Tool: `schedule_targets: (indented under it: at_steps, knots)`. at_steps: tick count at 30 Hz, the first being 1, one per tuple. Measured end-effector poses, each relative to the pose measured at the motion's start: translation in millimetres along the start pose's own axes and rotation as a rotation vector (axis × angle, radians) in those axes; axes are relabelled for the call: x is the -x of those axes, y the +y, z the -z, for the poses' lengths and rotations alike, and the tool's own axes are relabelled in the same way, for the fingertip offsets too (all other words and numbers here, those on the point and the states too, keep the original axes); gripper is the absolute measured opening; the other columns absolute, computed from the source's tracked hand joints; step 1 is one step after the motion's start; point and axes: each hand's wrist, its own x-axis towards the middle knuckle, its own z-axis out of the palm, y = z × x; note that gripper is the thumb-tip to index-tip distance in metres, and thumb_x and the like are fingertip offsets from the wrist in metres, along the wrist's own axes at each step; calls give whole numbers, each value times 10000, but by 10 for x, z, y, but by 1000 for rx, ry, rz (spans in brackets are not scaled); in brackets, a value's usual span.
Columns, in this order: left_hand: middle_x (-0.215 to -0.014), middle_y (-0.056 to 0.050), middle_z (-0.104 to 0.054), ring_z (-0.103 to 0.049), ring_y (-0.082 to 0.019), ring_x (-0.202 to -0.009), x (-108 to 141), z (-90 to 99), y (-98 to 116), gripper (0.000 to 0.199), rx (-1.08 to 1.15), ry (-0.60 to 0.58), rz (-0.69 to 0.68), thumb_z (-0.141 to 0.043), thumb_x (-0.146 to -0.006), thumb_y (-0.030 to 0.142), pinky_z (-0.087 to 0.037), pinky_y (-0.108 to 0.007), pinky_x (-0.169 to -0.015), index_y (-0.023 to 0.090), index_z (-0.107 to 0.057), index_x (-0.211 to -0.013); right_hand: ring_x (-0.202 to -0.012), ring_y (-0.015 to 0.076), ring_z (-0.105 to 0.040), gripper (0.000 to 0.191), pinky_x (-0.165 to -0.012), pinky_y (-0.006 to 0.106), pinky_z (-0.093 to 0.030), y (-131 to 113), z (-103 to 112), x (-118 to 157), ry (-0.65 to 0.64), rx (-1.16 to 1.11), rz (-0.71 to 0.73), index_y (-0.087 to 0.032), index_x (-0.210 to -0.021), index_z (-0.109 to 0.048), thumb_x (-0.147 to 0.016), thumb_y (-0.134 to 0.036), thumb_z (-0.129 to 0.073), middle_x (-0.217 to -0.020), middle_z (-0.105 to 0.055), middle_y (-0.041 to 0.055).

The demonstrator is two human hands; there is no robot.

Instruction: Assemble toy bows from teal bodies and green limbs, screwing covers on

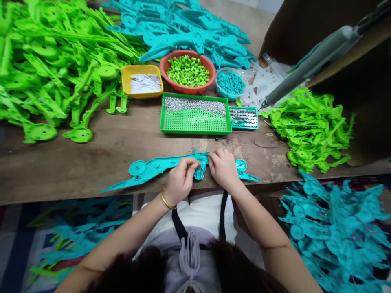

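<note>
A long turquoise plastic shell part (161, 163) lies along the table's front edge, its moulded inner side facing up. Over its middle, my left hand (181, 179) pinches with thumb and forefinger at the raised centre section; what sits between the fingertips is too small to name. My right hand (224, 169) covers part of the shell's right half, its fingers closed at the upper edge of the centre section. Whatever those fingers grip is hidden. Thin dark wires (227, 142) run over the table just beyond my right hand.
Beyond the shell stand a green tray (195, 131) of small metal pieces, a small blue tray (243, 127) of round discs, a yellow box (142, 95), a red bowl (171, 83) and a clear tub (229, 96). Green parts (45, 53) are heaped left; an electric screwdriver (308, 65) hangs right.
</note>
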Motion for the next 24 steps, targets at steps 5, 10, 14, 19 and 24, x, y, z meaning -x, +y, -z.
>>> schedule_targets:
  at_steps: [5,10,14,19,24]
  knots:
    - [-955,-43,-705,-698,-149,-895,-49,286,127,81,-145,-31,-221,-437,-981,225,-561,-295,-801,214,-513,-1008,-933,250,-466,344,-776,364,-323,1,-12,12,8,26,18,-194,-1103,-670,-994,-280,-354,-1006,-624,111]
    - [-869,-31,-678,-668,-183,-804,-204,706,119,113,-566,47,-92,-476,-951,308,-505,-309,-738,217,-543,-951,-934,225,-509,340,-798,339,-397,51,-4,52,128,-89,41,-192,-1114,-684,-983,-257,-378,-1001,-608,106]
    - [-876,-68,-657,-636,-243,-866,-143,899,-84,163,-732,43,3,-449,-945,347,-477,-358,-775,219,-532,-886,-838,191,-536,372,-758,302,-441,81,40,84,270,-130,-133,-220,-1119,-707,-985,-250,-361,-894,-570,84]
    - [-930,-72,-675,-641,-227,-894,-15,847,-159,161,-628,61,19,-427,-960,337,-484,-347,-808,216,-527,-924,-880,185,-574,326,-802,295,-479,65,89,-10,304,-249,-199,-219,-1069,-723,-966,-243,-414,-946,-594,82]
    - [-920,-65,-680,-644,-223,-876,-7,749,-145,135,-614,81,-31,-440,-959,318,-487,-349,-816,217,-528,-951,-1106,191,-571,352,-951,307,-448,109,142,-95,240,-254,4,-215,-1136,-693,-992,-262,-376,-1161,-631,105]
